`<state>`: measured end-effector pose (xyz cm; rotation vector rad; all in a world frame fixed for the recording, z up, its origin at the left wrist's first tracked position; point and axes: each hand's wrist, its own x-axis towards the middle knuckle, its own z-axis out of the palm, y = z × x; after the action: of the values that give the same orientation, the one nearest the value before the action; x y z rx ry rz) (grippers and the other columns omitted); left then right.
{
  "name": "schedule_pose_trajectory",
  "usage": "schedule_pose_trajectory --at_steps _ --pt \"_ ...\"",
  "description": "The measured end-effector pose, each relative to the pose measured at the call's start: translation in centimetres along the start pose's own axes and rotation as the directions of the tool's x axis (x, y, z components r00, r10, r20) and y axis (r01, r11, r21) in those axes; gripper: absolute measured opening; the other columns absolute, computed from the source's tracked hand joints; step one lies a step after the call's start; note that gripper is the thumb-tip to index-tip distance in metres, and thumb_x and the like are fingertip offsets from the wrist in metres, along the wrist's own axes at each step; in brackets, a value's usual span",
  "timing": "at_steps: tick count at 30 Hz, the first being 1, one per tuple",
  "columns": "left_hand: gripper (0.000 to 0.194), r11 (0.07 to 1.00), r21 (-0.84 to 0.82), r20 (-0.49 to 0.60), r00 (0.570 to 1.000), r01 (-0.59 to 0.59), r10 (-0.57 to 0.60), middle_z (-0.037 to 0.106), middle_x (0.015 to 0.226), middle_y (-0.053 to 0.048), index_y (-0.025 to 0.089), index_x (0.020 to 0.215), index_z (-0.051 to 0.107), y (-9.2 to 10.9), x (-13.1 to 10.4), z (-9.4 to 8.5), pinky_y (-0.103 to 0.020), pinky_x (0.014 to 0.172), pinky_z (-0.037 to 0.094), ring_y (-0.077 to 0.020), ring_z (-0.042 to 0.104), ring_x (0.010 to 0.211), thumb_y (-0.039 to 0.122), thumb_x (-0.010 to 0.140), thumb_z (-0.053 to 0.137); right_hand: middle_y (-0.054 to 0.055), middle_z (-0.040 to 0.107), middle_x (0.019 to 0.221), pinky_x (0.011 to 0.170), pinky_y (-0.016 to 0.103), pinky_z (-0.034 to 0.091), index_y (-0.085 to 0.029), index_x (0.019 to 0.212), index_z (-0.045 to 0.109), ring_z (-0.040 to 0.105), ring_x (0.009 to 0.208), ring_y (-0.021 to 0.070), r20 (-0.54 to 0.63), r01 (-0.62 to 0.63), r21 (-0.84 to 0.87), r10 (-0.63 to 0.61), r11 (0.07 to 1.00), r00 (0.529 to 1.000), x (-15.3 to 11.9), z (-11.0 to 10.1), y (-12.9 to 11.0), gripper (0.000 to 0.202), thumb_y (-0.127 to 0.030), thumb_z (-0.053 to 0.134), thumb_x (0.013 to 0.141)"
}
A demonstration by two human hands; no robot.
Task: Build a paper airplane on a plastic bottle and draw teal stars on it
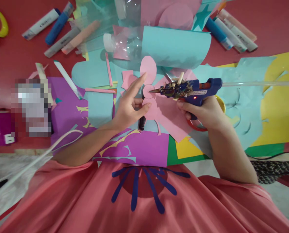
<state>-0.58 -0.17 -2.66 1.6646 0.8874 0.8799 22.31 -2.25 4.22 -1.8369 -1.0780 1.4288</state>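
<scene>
My right hand (205,111) is wrapped round the handle of a blue hot glue gun (204,94), whose red light is lit. Its nozzle, crusted with dried scraps, points left at the small round middle of a pink paper cutout (149,108). A clear glue stick (256,83) sticks out of the gun's back. My left hand (131,105) grips the cutout, with the thumb on its lower oval and the index finger at its upper oval (148,66). Partly hidden under the cutout lies a black pen-like tool (141,123).
A plastic bottle wrapped in light blue paper (175,45) lies behind my hands. Markers rest at far left (59,24) and far right (240,32). Scissors with a red and yellow handle (220,103) lie partly under my right hand. Paper scraps and purple paper (149,149) surround the work.
</scene>
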Motion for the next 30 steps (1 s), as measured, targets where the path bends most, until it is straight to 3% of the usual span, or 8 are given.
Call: schedule_pose_trajectory --at_steps 13,20,30 --pt "0.071 0.996 0.065 -0.056 0.996 -0.062 0.066 0.033 0.156 -0.007 0.045 0.151 0.023 -0.46 0.14 -0.07 -0.028 0.064 0.061 -0.0201 0.070 0.091 0.060 0.090 0.057 -0.001 0.054 0.047 0.038 0.024 0.034 -0.019 0.058 0.056 0.046 0.039 0.0093 0.009 0.009 0.029 -0.009 1.000 1.000 0.01 -0.24 0.35 0.036 -0.042 0.084 0.056" --pt "0.070 0.995 0.071 -0.007 0.997 -0.075 0.076 0.034 0.155 -0.007 0.047 0.150 0.021 -0.38 0.07 -0.07 -0.024 0.058 0.059 -0.0119 0.069 0.075 0.059 0.091 0.055 -0.002 0.054 0.049 0.039 0.024 0.037 -0.018 0.061 0.057 0.047 0.041 0.0089 0.024 0.032 0.020 -0.033 0.999 0.999 -0.04 -0.07 0.40 0.048 -0.056 0.084 0.049" --pt "0.065 0.981 0.141 0.028 0.991 -0.132 0.129 0.031 0.155 -0.010 0.044 0.151 0.019 -0.31 0.09 0.02 -0.025 0.062 0.059 -0.0064 0.065 0.070 0.056 0.095 0.049 -0.003 0.054 0.050 0.041 0.024 0.039 -0.019 0.065 0.054 0.046 0.040 0.0081 0.013 0.091 -0.038 -0.090 0.995 0.996 0.07 0.11 0.87 0.037 -0.045 0.080 0.058"
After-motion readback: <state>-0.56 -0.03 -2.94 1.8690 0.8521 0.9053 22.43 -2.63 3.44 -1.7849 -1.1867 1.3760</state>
